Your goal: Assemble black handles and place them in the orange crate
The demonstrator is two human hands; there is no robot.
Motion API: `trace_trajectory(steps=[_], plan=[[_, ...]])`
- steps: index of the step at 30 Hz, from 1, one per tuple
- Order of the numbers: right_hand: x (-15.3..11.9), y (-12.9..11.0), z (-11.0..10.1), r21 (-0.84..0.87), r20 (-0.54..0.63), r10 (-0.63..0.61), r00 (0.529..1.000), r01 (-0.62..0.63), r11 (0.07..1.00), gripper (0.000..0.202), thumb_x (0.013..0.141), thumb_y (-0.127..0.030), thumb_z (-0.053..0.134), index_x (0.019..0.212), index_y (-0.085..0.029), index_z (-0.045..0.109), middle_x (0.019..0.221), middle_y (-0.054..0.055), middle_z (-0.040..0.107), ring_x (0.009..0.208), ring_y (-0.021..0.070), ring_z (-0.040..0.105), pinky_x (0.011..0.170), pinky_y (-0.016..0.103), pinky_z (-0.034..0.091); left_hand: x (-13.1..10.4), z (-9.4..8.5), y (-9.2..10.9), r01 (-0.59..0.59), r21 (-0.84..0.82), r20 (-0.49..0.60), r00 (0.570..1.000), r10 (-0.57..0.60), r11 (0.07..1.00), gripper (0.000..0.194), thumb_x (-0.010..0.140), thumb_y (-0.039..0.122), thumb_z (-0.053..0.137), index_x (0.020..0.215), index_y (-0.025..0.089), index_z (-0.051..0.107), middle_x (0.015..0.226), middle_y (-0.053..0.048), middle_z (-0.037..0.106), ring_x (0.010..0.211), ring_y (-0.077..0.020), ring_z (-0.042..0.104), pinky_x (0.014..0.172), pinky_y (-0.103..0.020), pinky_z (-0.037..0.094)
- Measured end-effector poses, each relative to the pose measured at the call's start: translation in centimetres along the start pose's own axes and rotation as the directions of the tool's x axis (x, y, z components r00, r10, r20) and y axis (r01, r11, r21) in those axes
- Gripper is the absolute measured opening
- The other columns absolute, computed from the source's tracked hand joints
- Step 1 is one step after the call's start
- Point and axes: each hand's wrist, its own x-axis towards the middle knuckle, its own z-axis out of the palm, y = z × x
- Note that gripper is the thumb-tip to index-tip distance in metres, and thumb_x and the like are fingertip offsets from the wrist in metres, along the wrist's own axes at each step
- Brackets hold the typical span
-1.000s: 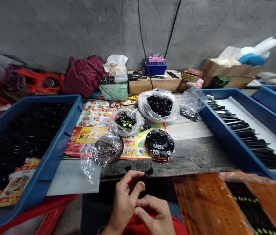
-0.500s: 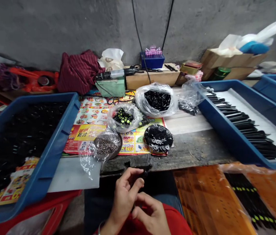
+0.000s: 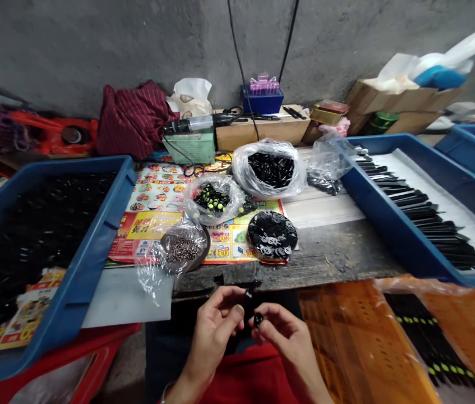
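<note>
My left hand (image 3: 220, 321), fingers curled, holds a dark slim piece whose black tip (image 3: 249, 294) shows past the fingertips; the rest of it is hidden. Close beside it, my right hand (image 3: 282, 331) pinches a small round black piece (image 3: 258, 320) between thumb and fingers. Both hands are over my lap at the table's front edge. Just beyond them lie a round pile of flat black pieces (image 3: 272, 235), a dish of small metal screws or rivets (image 3: 182, 247) in clear plastic, and a bag of black pieces with yellow-green ends (image 3: 212, 199).
A blue tray (image 3: 106, 224) of black parts stands left, another blue tray (image 3: 392, 235) with rows of black strips right. Behind are a plastic bag of glossy black pieces (image 3: 271, 171) and a corded power screwdriver (image 3: 199, 123) on a green box. Wires hang at the wall.
My right hand has moved up and to the right, apart from the left hand, and the small round piece now shows in its fingers. My left hand has stayed nearly in place.
</note>
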Motion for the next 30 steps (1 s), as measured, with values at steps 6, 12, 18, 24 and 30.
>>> trace_trajectory(steps=[6, 12, 18, 24, 30], plan=[[0.8, -1.2, -0.6, -0.048, -0.02, -0.031, 0.999, 0.03, 0.998, 0.028, 0.066, -0.036, 0.084, 0.083, -0.017, 0.072, 0.071, 0.004, 0.069, 0.055, 0.0131, 0.059, 0.054, 0.023, 0.051, -0.4, 0.1, -0.4, 0.032, -0.048, 0.062, 0.998, -0.029, 0.998, 0.033, 0.081, 0.039, 0.067, 0.099, 0.013, 0.063, 0.059, 0.0, 0.057, 0.053, -0.0097, 0.048, 0.049, -0.019, 0.037], [0.9, -0.2, -1.0, -0.061, -0.016, -0.016, 1.0, 0.015, 0.998, 0.029, 0.066, -0.032, 0.084, 0.087, -0.017, 0.072, 0.068, 0.002, 0.068, 0.059, 0.0136, 0.06, 0.058, 0.023, 0.052, -0.3, 0.3, -0.6, -0.025, -0.002, 0.053, 0.998, 0.025, 1.0, 0.025, 0.08, 0.036, 0.069, 0.093, 0.014, 0.067, 0.064, 0.0, 0.057, 0.054, -0.0096, 0.049, 0.049, -0.019, 0.039], [0.9, 0.2, -1.3, -0.072, -0.041, -0.01, 0.999, 0.007, 0.997, 0.03, 0.065, -0.031, 0.084, 0.088, -0.016, 0.071, 0.068, 0.002, 0.068, 0.06, 0.0145, 0.061, 0.059, 0.024, 0.053, -0.4, 0.5, -0.6, -0.103, 0.049, 0.051, 0.994, 0.1, 0.994, 0.017, 0.08, 0.031, 0.068, 0.09, 0.017, 0.07, 0.087, -0.004, 0.062, 0.058, -0.0098, 0.053, 0.049, -0.019, 0.042], [0.8, 0.3, -1.2, -0.108, -0.079, -0.041, 0.996, 0.032, 0.994, 0.031, 0.065, -0.033, 0.084, 0.087, -0.015, 0.071, 0.071, 0.003, 0.069, 0.061, 0.0162, 0.062, 0.059, 0.026, 0.054, -0.6, 0.4, -0.7, -0.121, 0.083, 0.056, 0.992, 0.116, 0.989, 0.015, 0.082, 0.029, 0.066, 0.089, 0.017, 0.071, 0.091, -0.005, 0.061, 0.06, -0.0102, 0.055, 0.052, -0.019, 0.045], [0.5, 0.3, -1.0, -0.208, -0.105, -0.11, 0.988, 0.086, 0.974, 0.029, 0.067, -0.034, 0.082, 0.086, -0.016, 0.07, 0.07, 0.004, 0.069, 0.061, 0.0167, 0.062, 0.058, 0.025, 0.054, -0.6, 0.7, -0.9, -0.086, 0.026, 0.047, 0.995, 0.084, 0.996, 0.014, 0.081, 0.028, 0.068, 0.088, 0.017, 0.072, 0.089, -0.004, 0.061, 0.059, -0.0089, 0.053, 0.051, -0.018, 0.044]])
